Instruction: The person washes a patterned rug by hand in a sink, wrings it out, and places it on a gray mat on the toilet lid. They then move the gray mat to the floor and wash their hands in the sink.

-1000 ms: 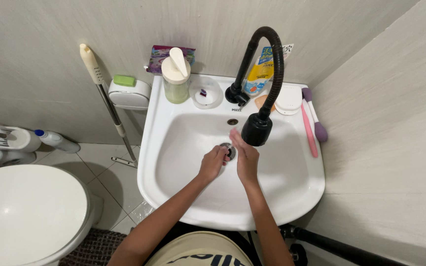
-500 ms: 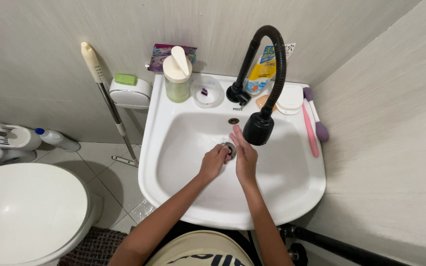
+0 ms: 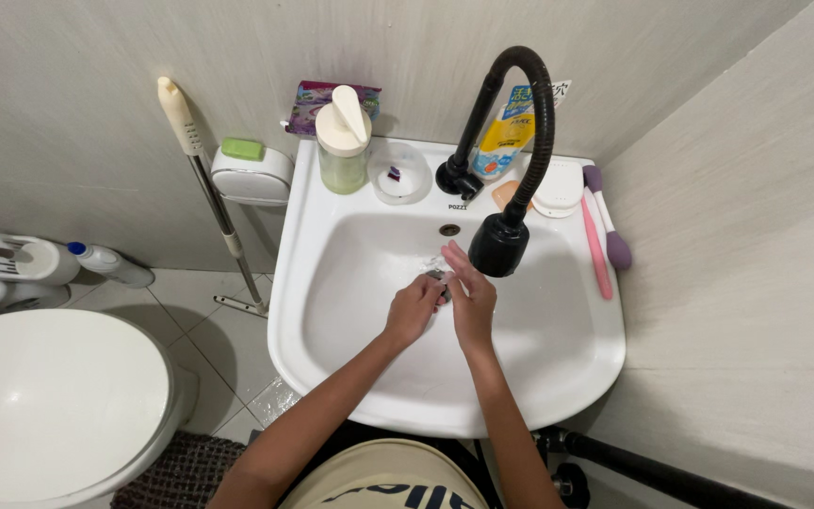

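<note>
1. My left hand and my right hand met low in the white sink, right above the drain, which showed only as a dark sliver between my knuckles.
2. My left hand was curled into a loose fist with nothing visible inside it, its knuckles pressed against the palm side of the right.
3. My right hand was spread flat and unclenched, fingers pointing toward the back wall and grasping nothing.
4. The black spray head hung just beside my right fingertips, at the end of a black flexible faucet that arched up from its base at the back of the basin.
5. Along the back ledge stood a pale green bottle with a cream flip cap, a clear round dish and a yellow tube leaning on the wall.
6. A pink toothbrush and a purple-handled brush lay side by side on the right rim.
7. Off to the left, well apart from the basin, a white toilet lid filled the corner, with a stick handle propped against the wall.
</note>
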